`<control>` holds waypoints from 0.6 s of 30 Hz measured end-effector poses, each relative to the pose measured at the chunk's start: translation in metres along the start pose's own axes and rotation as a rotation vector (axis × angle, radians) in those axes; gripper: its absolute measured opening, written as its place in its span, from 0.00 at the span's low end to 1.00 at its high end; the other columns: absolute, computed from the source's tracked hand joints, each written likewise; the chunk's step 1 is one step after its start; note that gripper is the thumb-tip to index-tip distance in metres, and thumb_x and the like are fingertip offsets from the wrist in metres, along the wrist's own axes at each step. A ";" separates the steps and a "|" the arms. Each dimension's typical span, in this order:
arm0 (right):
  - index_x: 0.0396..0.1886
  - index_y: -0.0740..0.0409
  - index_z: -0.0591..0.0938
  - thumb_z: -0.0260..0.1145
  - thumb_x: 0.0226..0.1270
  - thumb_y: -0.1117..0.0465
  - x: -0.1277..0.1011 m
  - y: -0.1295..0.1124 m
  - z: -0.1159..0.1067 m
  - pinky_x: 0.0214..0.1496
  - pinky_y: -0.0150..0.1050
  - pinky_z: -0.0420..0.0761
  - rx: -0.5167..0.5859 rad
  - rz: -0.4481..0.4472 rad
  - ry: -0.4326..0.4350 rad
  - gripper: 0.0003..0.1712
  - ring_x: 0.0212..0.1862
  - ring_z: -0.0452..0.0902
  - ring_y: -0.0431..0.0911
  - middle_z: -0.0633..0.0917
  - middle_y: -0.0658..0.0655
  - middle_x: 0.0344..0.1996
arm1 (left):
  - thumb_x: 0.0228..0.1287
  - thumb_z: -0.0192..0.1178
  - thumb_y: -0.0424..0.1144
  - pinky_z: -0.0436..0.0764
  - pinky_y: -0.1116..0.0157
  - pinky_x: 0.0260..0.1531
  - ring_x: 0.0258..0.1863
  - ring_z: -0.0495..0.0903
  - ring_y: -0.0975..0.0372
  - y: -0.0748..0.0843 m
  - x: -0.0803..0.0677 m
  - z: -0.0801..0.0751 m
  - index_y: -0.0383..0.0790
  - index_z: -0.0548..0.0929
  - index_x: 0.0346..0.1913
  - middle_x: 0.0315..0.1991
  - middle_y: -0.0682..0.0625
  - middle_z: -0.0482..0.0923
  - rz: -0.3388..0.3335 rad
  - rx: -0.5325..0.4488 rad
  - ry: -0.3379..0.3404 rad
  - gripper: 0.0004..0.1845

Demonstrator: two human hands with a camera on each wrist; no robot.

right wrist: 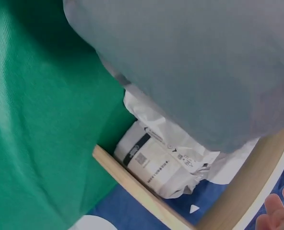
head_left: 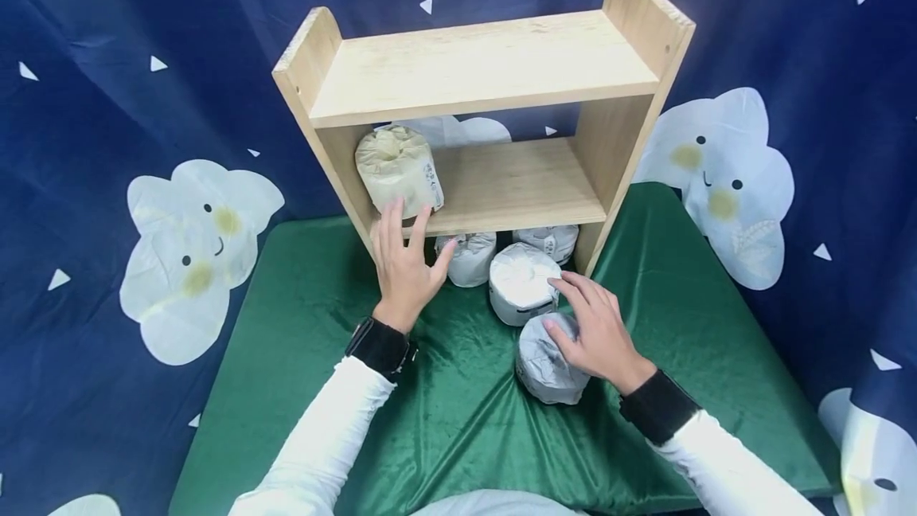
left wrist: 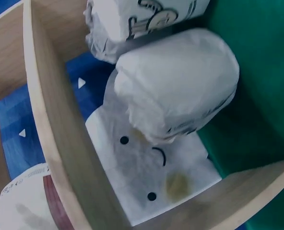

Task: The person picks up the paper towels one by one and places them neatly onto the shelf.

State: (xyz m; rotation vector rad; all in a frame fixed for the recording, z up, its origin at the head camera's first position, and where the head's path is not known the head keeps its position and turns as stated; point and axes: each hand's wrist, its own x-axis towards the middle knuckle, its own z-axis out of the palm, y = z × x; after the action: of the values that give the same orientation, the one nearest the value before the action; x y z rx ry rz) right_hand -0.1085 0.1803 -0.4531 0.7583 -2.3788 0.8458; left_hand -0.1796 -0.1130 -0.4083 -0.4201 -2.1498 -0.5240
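Right hand: lying with spread, gently curved fingers over the nearest wrapped roll, which is sitting on the green mat. Second roll: standing just behind it. Left hand: fingers extended and spread, fingertips reaching the edge of the wooden shelf below a yellowish roll. Two further rolls are sitting under the shelf. Blue cloud-print backdrop is hanging behind.

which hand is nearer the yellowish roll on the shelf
Left. The left hand has its fingertips at the yellowish roll; the right hand rests on a grey roll on the green mat.
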 end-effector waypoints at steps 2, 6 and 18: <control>0.60 0.61 0.75 0.64 0.58 0.52 0.006 0.003 0.001 0.53 0.64 0.64 -0.009 -0.016 -0.012 0.31 0.60 0.68 0.61 0.74 0.67 0.58 | 0.58 0.67 0.50 0.58 0.41 0.63 0.70 0.57 0.43 0.003 -0.007 0.000 0.41 0.71 0.66 0.70 0.36 0.58 -0.016 -0.004 -0.003 0.35; 0.61 0.60 0.75 0.63 0.59 0.51 0.017 0.010 0.003 0.53 0.65 0.64 -0.031 -0.037 -0.052 0.31 0.59 0.69 0.63 0.74 0.67 0.58 | 0.58 0.67 0.51 0.57 0.42 0.63 0.68 0.59 0.40 0.009 -0.022 0.000 0.41 0.70 0.68 0.71 0.35 0.57 -0.043 -0.011 -0.020 0.37; 0.62 0.56 0.75 0.67 0.58 0.51 0.045 0.032 0.016 0.52 0.63 0.67 -0.089 -0.124 -0.228 0.31 0.58 0.70 0.64 0.75 0.68 0.58 | 0.58 0.67 0.53 0.59 0.39 0.61 0.68 0.59 0.40 0.017 -0.063 -0.007 0.43 0.68 0.69 0.71 0.35 0.57 -0.167 -0.025 -0.079 0.39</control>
State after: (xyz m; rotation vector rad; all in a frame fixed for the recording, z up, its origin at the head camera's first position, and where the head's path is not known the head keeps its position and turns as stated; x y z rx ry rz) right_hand -0.1660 0.1753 -0.4497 1.0005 -2.5162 0.6273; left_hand -0.1309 -0.1083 -0.4522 -0.2800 -2.2687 -0.6373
